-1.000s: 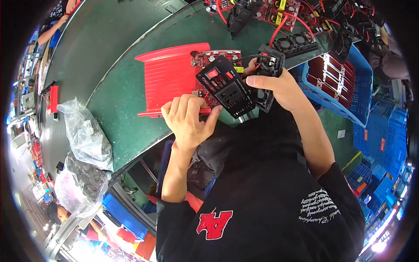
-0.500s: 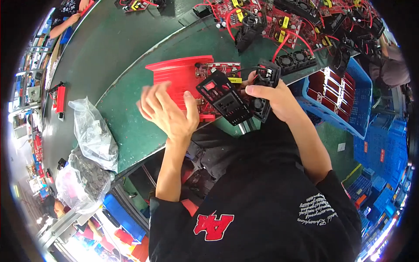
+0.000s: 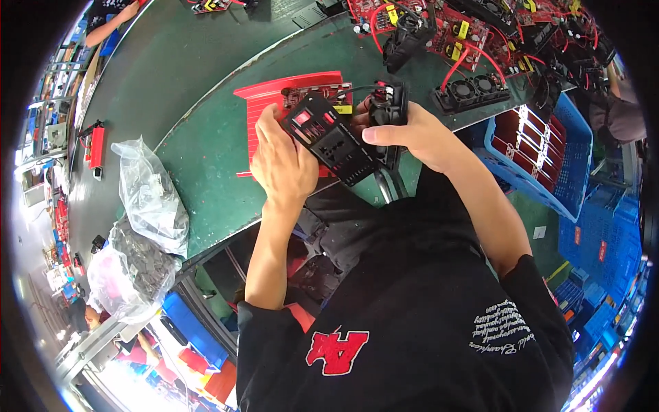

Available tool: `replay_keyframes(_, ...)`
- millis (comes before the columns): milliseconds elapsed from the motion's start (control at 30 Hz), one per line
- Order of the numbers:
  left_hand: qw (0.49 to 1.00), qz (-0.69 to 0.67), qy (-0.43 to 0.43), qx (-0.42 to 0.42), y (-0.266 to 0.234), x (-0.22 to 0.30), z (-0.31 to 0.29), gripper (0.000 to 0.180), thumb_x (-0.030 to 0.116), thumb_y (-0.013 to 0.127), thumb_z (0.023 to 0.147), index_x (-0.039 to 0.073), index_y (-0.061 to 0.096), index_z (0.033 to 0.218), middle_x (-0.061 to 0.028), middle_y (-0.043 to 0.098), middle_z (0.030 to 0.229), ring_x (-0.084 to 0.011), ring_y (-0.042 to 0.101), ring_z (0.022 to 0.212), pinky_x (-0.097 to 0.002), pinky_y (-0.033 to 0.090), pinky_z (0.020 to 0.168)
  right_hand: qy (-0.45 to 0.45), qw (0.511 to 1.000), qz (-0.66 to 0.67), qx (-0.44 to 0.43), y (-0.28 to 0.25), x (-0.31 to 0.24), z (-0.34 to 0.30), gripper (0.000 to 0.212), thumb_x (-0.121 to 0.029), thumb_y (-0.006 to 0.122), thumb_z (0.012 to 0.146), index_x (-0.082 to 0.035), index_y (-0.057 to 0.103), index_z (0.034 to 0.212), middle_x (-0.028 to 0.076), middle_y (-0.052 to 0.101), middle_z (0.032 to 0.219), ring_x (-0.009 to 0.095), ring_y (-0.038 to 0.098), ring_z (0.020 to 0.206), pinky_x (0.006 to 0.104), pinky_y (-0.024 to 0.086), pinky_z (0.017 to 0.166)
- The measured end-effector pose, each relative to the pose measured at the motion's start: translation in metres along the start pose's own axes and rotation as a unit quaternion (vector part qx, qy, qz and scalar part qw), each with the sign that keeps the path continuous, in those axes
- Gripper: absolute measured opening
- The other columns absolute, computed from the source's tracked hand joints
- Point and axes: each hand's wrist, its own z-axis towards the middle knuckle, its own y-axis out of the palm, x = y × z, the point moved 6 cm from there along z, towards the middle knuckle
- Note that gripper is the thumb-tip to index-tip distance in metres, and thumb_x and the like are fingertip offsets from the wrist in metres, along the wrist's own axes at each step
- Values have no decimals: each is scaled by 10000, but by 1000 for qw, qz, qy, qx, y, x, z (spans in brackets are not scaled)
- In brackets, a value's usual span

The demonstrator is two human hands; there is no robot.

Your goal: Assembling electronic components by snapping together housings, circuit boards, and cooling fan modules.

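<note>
My right hand (image 3: 408,141) grips a black twin-fan end panel (image 3: 388,113), thumb across its near face and fingers behind. My left hand (image 3: 285,161) is closed around the left side of a red circuit board (image 3: 322,93), its fingers partly hidden by a black socket panel (image 3: 336,147). That panel tilts between my hands and has a red switch and a power socket. Behind and under the board, a ribbed red metal housing (image 3: 264,86) lies on the green table. How far the board sits inside the housing is hidden.
Several red boards with fans and wires (image 3: 460,44) crowd the far right, a fan pair (image 3: 473,90) nearest. Clear plastic bags (image 3: 152,196) lie at the left table edge. A blue crate (image 3: 580,147) with red parts stands right. Another person's arm (image 3: 113,29) shows far left.
My left hand has come down from above the housing onto the circuit board. The board, socket panel and fan panel have shifted left over the housing, my right hand moving with them.
</note>
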Motion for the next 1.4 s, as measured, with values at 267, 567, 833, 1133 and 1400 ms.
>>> replay_keyframes(267, 976, 153, 69, 139, -35, -25, 37, 295, 144, 608, 860, -4, 565, 1112, -200, 637, 1047, -379, 613, 926, -439, 473, 848, -64, 992, -23, 107, -10, 6, 0, 347, -119, 650, 877, -10, 551, 1191, 32, 618, 1097, 120, 552, 1027, 292, 415, 943)
replay_keyframes(567, 1000, 8, 16, 21, -14, -42, 59, 569, 227, 708, 832, -46, 428, 1246, -276, 560, 1159, -413, 553, 1068, -464, 445, 921, -124, 989, -56, 56, 27, -3, 13, 467, -75, 650, 871, -10, 461, 1294, 26, 567, 1160, 117, 517, 1057, 296, 414, 959)
replay_keyframes(833, 931, 8, 299, -207, 7, -15, 106, 162, 167, 707, 798, 61, 650, 906, -82, 634, 862, -292, 619, 801, -375, 501, 709, -66, 997, 1, 50, 21, 4, 12, 489, -130, 674, 859, 27, 467, 1274, 54, 586, 1140, 122, 537, 1033, 305, 438, 944)
replay_keyframes(1133, 848, 244, 266, -387, 37, 15, 119, 205, 208, 718, 720, 38, 672, 827, -147, 648, 767, -349, 636, 782, -427, 514, 690, -33, 996, 60, 56, 19, 5, 15, 447, -151, 705, 856, 37, 491, 1201, 50, 602, 1038, 101, 554, 921, 286, 479, 846)
replay_keyframes(1400, 888, 180, 217, -363, 35, 10, 126, 205, 136, 662, 657, 5, 677, 815, -207, 643, 760, -377, 630, 789, -443, 508, 734, -36, 993, 108, 33, 21, 6, 17, 456, -169, 713, 864, 41, 488, 1200, 46, 596, 1039, 101, 549, 933, 283, 473, 851)
